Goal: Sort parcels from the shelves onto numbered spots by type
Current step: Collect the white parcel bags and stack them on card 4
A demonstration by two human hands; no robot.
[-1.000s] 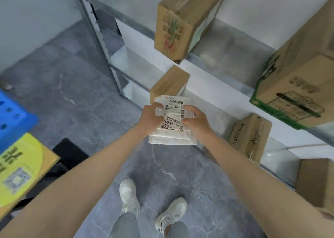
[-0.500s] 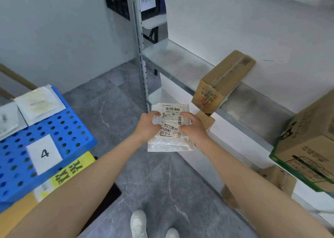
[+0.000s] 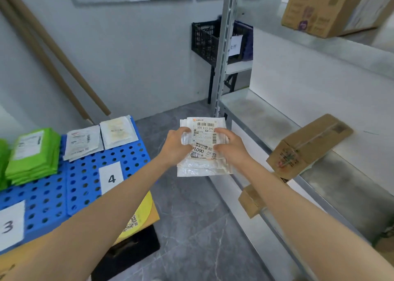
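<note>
A white plastic mailer parcel with a barcode label is held in front of me over the floor. My left hand grips its left edge and my right hand grips its right edge. To the left lies the blue perforated board with numbered cards, card 4 and card 3. Two white mailers lie at the board's far end behind card 4. A stack of green parcels lies behind card 3.
A metal shelf rack runs along the right, with a cardboard box on its middle shelf, another box above and a small box lower down. A black crate stands behind the rack post. A yellow-labelled carton sits under the board.
My view has swung up and left, from the shelves towards the blue board; cards 3 and 4 and the green parcels have come into view. Both hands keep holding the white mailer.
</note>
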